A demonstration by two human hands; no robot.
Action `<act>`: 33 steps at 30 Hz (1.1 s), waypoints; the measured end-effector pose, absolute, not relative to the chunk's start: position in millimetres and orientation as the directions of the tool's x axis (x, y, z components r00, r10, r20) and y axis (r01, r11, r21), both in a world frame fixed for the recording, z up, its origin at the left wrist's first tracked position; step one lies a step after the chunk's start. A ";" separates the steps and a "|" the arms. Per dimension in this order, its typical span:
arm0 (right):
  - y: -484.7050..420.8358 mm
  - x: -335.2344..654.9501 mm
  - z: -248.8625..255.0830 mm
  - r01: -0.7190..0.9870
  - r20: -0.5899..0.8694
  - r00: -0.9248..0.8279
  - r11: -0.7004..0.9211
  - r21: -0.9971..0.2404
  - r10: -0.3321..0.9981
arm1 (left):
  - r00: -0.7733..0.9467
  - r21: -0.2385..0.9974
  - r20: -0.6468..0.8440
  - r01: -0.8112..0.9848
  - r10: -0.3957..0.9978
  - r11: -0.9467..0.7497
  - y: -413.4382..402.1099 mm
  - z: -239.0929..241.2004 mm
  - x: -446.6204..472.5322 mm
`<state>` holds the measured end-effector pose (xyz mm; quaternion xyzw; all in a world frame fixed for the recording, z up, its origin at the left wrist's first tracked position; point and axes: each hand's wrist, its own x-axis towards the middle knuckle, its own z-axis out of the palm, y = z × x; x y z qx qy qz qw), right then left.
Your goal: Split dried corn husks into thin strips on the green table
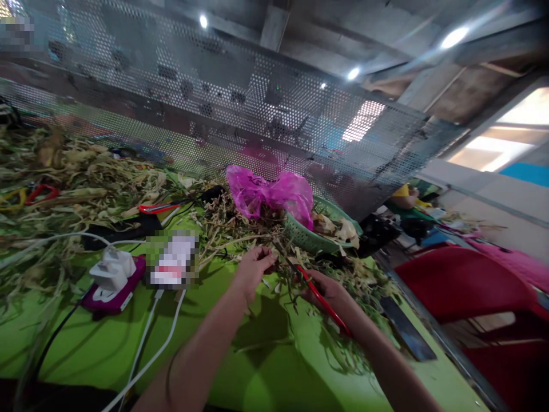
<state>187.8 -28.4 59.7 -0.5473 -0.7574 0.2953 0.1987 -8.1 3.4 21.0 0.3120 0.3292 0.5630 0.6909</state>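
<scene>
The left hand [256, 263] has thumb and fingertips drawn together, apparently pinching a small bit of plant [274, 256], too small to make out its shape. The right hand [325, 288] is curled around the red-handled scissors [322, 303], whose dark end points toward the left fingertips; how far the blades are parted cannot be told. Both are over the near edge of the plant heap [244, 226], in front of the basket [309, 238].

To work well here, the left fingertips are best kept back from the blades, with a light pinch, since such dry stems probably snap easily.

The heap is tangled, thin and brittle-looking, with greener strands toward the right. The basket is a round, pierced green bowl; the pink bag [293, 191] at its side is thin, crumpled plastic. The bench [321, 366] is smooth and bright green.
</scene>
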 end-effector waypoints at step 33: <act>8.6 119.4 43.6 0.387 0.350 -0.172 0.390 -0.836 0.921 | 0.015 0.955 0.130 -0.270 0.991 -0.122 11.4 24.0 -26.1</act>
